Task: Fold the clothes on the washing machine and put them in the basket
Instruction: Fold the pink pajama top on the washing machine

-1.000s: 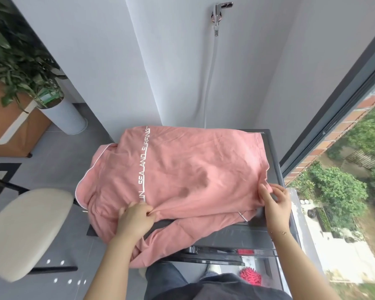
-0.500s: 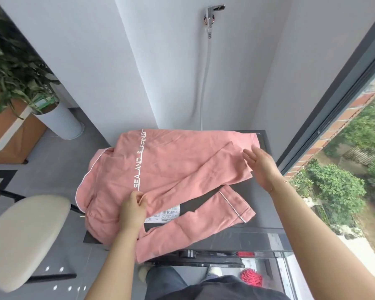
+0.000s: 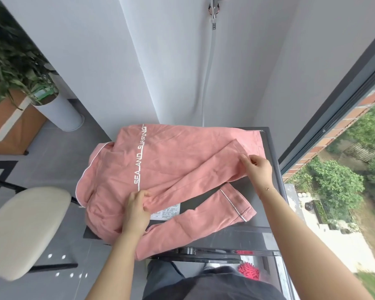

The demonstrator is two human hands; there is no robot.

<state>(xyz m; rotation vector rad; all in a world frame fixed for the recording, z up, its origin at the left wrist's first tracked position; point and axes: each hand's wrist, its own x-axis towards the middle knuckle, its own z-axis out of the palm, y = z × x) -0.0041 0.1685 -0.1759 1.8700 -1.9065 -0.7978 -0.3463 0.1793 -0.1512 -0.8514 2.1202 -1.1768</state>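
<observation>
While both hands (image 3: 136, 211) (image 3: 258, 169) pinch the pink top (image 3: 171, 165), its fabric hides their fingertips.

dark washing machine top (image 3: 271, 215) under pink pajama top (image 3: 171, 167)

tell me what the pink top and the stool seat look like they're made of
Pink top: soft matte woven or knit fabric, probably cotton; it creases and drapes limply, with white piping and lettering.
Stool seat: smooth cream padding, possibly faux leather or fabric; too blurred to tell.

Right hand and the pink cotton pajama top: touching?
Touching. The head view shows the right hand with fingers pinching the pink cotton pajama top at its folded sleeve.
</observation>
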